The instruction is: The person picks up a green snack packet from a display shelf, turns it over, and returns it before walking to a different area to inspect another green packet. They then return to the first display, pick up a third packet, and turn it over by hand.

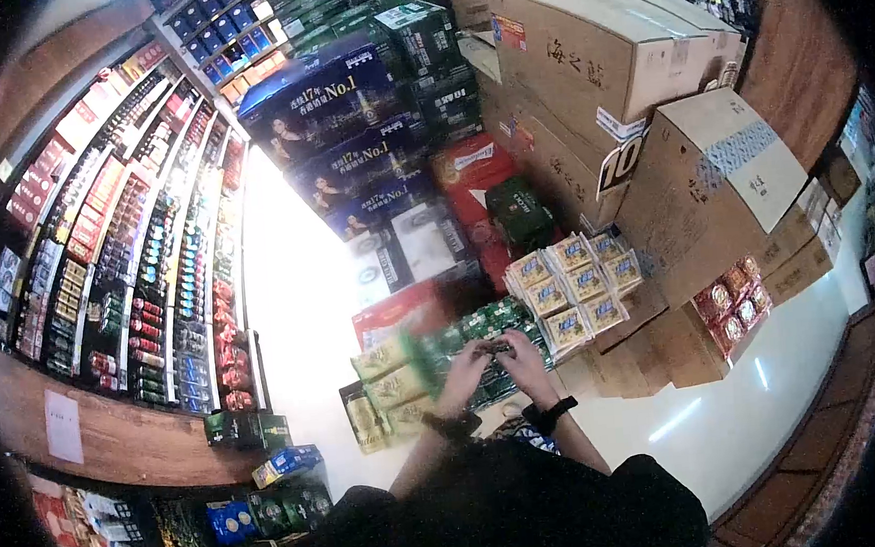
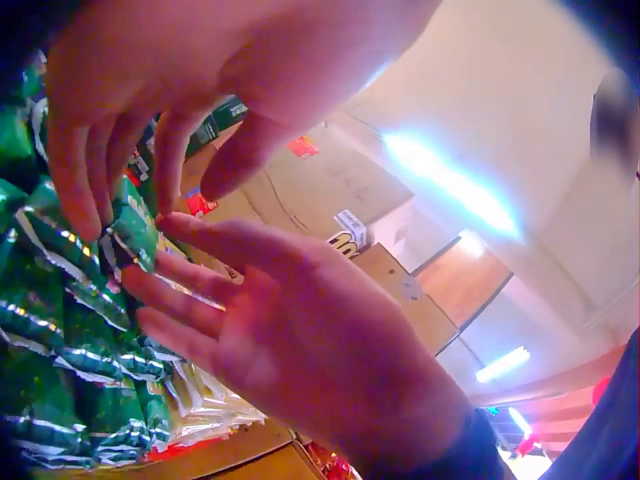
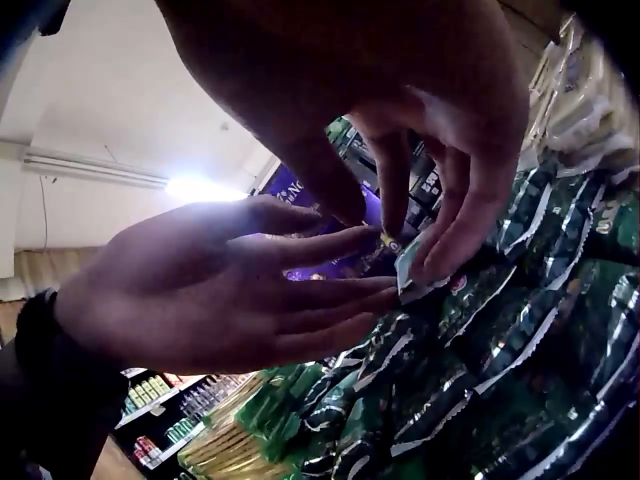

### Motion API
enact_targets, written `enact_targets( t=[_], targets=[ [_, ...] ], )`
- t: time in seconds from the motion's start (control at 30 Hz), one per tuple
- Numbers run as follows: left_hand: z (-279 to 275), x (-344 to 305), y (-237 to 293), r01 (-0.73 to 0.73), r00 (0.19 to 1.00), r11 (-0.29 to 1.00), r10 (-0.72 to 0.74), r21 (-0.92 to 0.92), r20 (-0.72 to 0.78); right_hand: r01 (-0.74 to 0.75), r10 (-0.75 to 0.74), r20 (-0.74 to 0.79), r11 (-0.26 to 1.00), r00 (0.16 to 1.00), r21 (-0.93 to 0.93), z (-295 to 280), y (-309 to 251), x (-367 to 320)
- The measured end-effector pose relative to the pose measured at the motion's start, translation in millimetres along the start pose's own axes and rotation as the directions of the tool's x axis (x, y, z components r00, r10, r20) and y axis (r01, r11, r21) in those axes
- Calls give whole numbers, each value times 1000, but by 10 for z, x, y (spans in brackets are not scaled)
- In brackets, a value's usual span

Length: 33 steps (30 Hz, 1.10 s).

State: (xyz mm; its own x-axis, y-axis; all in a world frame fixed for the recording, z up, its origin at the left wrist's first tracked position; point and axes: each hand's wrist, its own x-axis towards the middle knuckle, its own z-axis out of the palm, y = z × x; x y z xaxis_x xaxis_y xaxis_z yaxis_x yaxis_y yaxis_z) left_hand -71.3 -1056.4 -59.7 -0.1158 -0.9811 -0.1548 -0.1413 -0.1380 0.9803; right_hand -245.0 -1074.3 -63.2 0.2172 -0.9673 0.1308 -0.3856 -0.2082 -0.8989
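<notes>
In the head view my left hand and right hand meet over a display of green foil packets. Between them, the fingers of both hands hold one small green packet by its edges. The left wrist view has my left hand above, fingers pointing down at the packet, and my right hand below. From the right wrist, the packet's pale edge shows under my right hand's curled fingers, and my left hand reaches in from the side. Rows of similar packets lie beneath.
Yellow packets in clear wrap stand right of the green ones, with pale yellow packs at left. Large cardboard cartons rise behind on the right. Blue boxes are stacked behind. Stocked shelves line the left.
</notes>
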Motion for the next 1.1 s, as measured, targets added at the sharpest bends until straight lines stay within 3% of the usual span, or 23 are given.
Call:
enact_targets(
  t=[0.07,0.17,0.27,0.3,0.4,0.43,0.53,0.57,0.6,0.67,0.7,0.8,0.83,0.87,0.93,0.97,1.0,1.03,1.1],
  targets=[
    [13,27,-27,50,999,998,-51,-43,-8,-108,107,27,993,994,48,-9,-65,6],
    [-24,-39,198,53,999,991,-52,-126,14,-73,73,6,996,997,58,-93,-326,-33],
    [-25,-74,269,60,994,972,-79,-227,-78,-138,139,2,988,990,70,-108,-534,-94],
    [-46,-87,232,-28,996,966,5,-257,-90,-73,75,-23,995,997,75,-106,-559,-123],
    [-84,-175,367,-54,989,983,29,-175,-142,32,-30,-128,999,991,15,33,-486,-285],
    [-106,-236,450,-113,989,971,89,-212,-119,-136,149,-92,982,985,133,52,-558,-362],
    [-158,-355,270,-96,989,987,79,-130,-126,-298,301,-106,954,948,42,137,-810,-636],
    [-194,-400,240,-130,989,990,125,-53,-78,-163,141,-270,985,953,-61,238,-882,-800],
    [-193,-486,272,-112,993,991,109,-76,-41,-142,115,-301,987,947,-69,281,-945,-937],
    [-204,-756,379,-65,996,991,71,-113,47,-113,74,-368,990,927,-86,400,-1047,-1250],
    [-247,-892,473,-57,987,989,76,-139,139,-222,189,-360,973,914,-54,515,-956,-1421],
    [-238,-1237,156,84,947,990,-44,-113,317,-286,351,-464,936,813,207,802,-1272,-2037],
    [-274,-1499,388,234,904,956,-146,-177,403,-232,300,-525,954,797,192,885,-1406,-2237],
    [-205,-1501,-203,118,907,992,-127,48,402,-268,324,-572,946,753,184,978,-1410,-2462],
    [-150,-1878,-406,201,817,972,-98,-121,568,-332,359,-651,928,669,171,1297,-1371,-2963],
    [-148,-2047,-339,249,738,964,-124,-96,664,-394,481,-638,873,601,287,1447,-1331,-3239],
    [-170,-2234,-275,296,648,953,-155,-59,746,-425,502,-673,856,544,295,1500,-1476,-3411],
    [-92,-2404,-317,134,679,989,-138,63,721,-454,521,-705,836,480,308,1548,-1743,-3562],
    [9,-2756,-311,232,560,973,-139,7,817,-527,557,-753,782,352,332,1710,-1961,-3934]
  ],
)
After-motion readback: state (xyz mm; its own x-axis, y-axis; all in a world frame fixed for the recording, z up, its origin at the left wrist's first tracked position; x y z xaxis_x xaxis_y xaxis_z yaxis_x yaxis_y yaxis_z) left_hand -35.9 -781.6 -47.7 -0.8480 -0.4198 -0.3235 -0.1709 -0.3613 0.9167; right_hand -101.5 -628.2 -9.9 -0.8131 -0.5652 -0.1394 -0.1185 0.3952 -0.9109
